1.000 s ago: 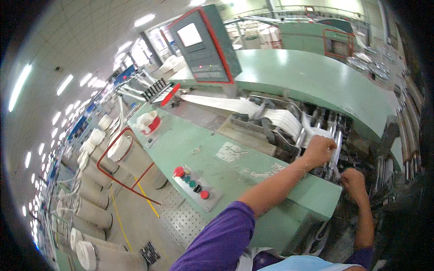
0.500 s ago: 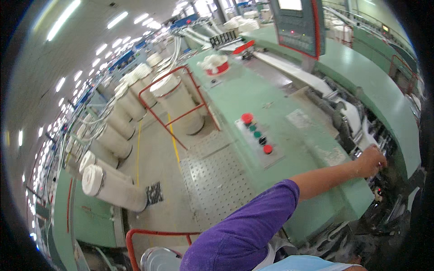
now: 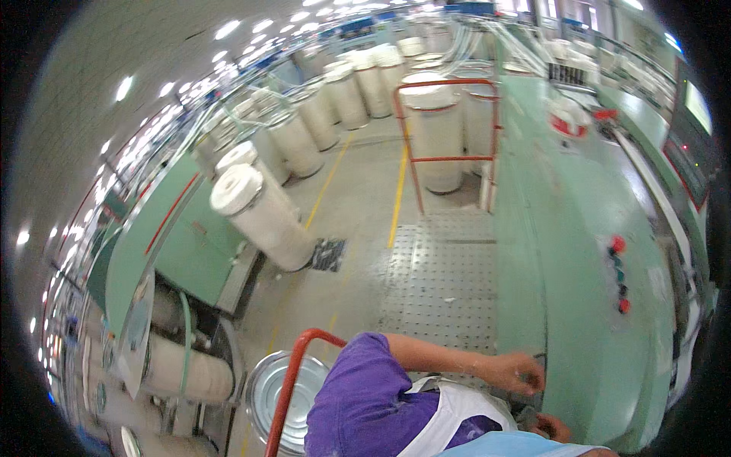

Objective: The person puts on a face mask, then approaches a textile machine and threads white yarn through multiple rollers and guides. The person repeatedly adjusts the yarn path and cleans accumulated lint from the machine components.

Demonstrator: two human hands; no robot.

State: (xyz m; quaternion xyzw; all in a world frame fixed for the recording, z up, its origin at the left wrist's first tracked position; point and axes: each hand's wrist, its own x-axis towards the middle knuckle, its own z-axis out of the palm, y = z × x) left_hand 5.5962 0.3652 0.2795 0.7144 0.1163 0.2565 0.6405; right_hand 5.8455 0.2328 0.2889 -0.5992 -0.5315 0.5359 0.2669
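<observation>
My left arm, in a purple sleeve, reaches across my front toward the right. My left hand (image 3: pixel 518 373) is beside the near side of the green machine cover (image 3: pixel 586 327), its fingers curled into a pinch. Whatever it may hold is too blurred to make out. Low down and close to my body is my right hand (image 3: pixel 552 428); only a small part shows, and its fingers are mostly hidden. A white apron (image 3: pixel 468 411) lies over my purple top.
A control panel with red and dark buttons (image 3: pixel 618 274) sits on the cover. A red rail (image 3: pixel 445 158) stands ahead before tall cans of white fibre (image 3: pixel 434 126). Another red rail (image 3: pixel 293 381) and a round metal-topped can (image 3: pixel 282 392) are close on my left. Metal plate (image 3: pixel 442 289) covers the floor.
The view has swung left. My left hand has left the machine's rollers beyond the cover and drawn back toward my body. Part of my right hand now shows.
</observation>
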